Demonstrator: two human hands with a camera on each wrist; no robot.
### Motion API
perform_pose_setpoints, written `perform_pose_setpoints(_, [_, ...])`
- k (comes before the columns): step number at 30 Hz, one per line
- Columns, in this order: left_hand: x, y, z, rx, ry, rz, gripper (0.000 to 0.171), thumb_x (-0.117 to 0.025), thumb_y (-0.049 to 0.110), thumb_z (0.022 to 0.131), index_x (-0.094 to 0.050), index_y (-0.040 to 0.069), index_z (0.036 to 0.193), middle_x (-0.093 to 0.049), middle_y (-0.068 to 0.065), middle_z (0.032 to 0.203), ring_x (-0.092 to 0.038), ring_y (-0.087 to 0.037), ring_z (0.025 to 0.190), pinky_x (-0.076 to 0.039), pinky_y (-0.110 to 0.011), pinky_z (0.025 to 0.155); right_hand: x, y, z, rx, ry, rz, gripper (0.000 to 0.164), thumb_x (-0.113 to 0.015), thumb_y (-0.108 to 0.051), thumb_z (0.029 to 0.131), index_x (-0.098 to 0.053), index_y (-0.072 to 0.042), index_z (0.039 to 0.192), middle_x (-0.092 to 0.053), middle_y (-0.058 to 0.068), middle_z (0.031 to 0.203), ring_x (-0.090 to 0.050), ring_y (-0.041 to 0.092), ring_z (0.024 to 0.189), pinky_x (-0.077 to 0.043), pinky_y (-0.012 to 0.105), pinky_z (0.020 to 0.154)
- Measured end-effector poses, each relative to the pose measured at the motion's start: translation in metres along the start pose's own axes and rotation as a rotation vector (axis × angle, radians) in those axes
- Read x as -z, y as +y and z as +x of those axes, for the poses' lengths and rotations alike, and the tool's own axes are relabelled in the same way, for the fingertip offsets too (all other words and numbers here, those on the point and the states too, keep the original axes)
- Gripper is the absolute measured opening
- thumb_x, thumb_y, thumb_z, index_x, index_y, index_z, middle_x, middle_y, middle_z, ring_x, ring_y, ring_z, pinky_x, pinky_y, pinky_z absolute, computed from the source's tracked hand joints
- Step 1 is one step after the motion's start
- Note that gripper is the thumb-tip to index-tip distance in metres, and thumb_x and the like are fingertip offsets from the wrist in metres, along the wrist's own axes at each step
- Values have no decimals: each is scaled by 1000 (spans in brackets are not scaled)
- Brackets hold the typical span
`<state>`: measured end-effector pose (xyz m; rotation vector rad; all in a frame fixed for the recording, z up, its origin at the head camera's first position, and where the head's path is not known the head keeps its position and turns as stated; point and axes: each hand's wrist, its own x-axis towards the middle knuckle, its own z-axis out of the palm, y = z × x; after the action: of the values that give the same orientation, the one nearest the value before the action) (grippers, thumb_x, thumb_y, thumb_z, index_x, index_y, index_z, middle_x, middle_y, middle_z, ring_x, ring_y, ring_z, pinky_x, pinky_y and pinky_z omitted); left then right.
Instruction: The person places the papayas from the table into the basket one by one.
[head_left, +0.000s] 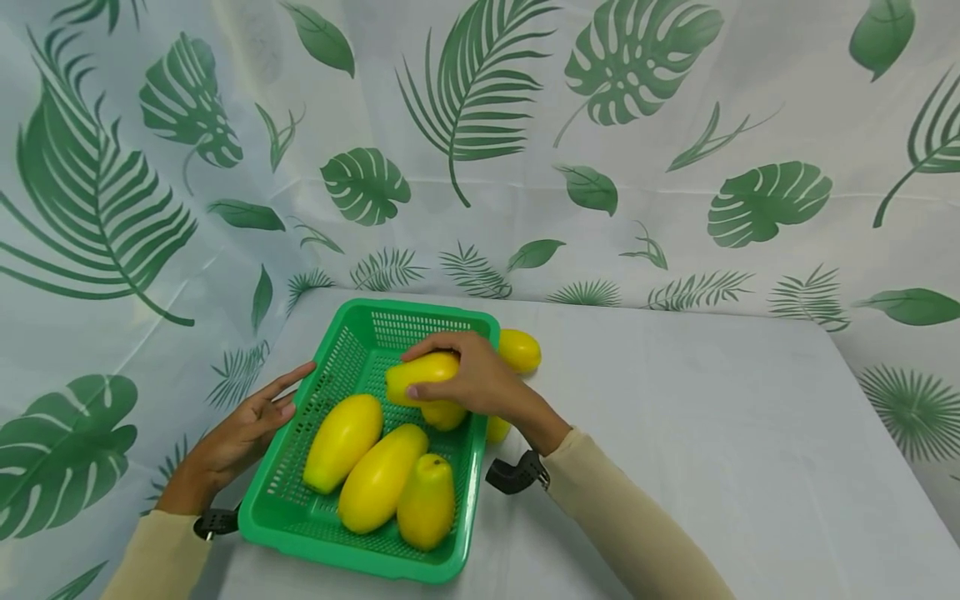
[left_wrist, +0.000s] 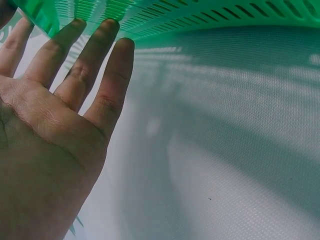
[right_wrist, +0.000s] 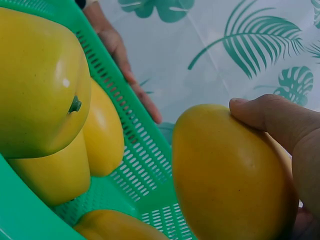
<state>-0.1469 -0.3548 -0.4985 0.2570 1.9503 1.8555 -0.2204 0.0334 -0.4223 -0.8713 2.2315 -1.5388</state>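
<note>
A green slotted plastic basket (head_left: 360, 565) holds several yellow papayas (head_left: 384, 479), three of them grouped at its near end. My right hand (head_left: 483, 377) grips another papaya (head_left: 422, 379) over the basket's right side, thumb on one side and fingers on the other. Beneath that fruit, one more papaya (head_left: 444, 416) is partly hidden. In the right wrist view the held papaya (right_wrist: 230, 172) hangs above the basket floor. My left hand (head_left: 243, 433) is at the basket's left side, its fingers extended against the slotted wall (left_wrist: 200, 15) in the left wrist view.
Outside the basket's right wall lie a yellow papaya (head_left: 521, 350) and another (head_left: 497, 429), mostly hidden by the wall and my arm. A white cloth (head_left: 675, 467) covers the table. Leaf-printed curtains (head_left: 510, 225) stand behind and to the left.
</note>
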Motion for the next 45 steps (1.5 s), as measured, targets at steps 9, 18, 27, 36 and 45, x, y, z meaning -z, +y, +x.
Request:
perform_pose_setpoints(9, [2,-1,1,8,15,3,63,-41,12,116,-17,27,173,15,1,181,24,-46,161,11,-83,118,-2,1,7,-3,5,-24,37,-89,-35,88,-78,-29,123,-74,-12,123,-67,13,109,-57,37,99])
perform_pose_setpoints(18, [0,0,0,17,21,8,63,-41,13,116,-18,28,173,15,0,181,24,-47,161,12,-84,117,-7,-1,18,10,-12,-25,38,-88,-33,90,-78,-22,125,-74,-10,124,-67,11,113,-57,34,102])
perform_pose_setpoints(27, [-2,2,-1,5,19,20,63,-42,13,116,-18,27,173,16,-3,180,24,-49,161,12,-85,116,-8,-3,21,22,-14,-39,38,-86,-33,92,-77,-22,127,-74,-8,125,-66,12,111,-56,33,102])
perform_pose_setpoints(36, [-3,2,-1,9,26,20,63,-42,14,116,-18,28,173,16,-3,180,24,-48,161,12,-86,116,-8,-1,19,39,-21,-2,36,-84,-28,95,-75,-22,129,-73,-5,131,-64,17,131,-49,42,118])
perform_pose_setpoints(45, [-3,3,-2,15,31,23,63,-42,15,116,-18,28,173,16,-1,181,24,-49,161,11,-86,115,1,6,11,48,51,64,33,-81,-28,97,-74,-24,129,-73,-7,133,-63,20,134,-46,51,121])
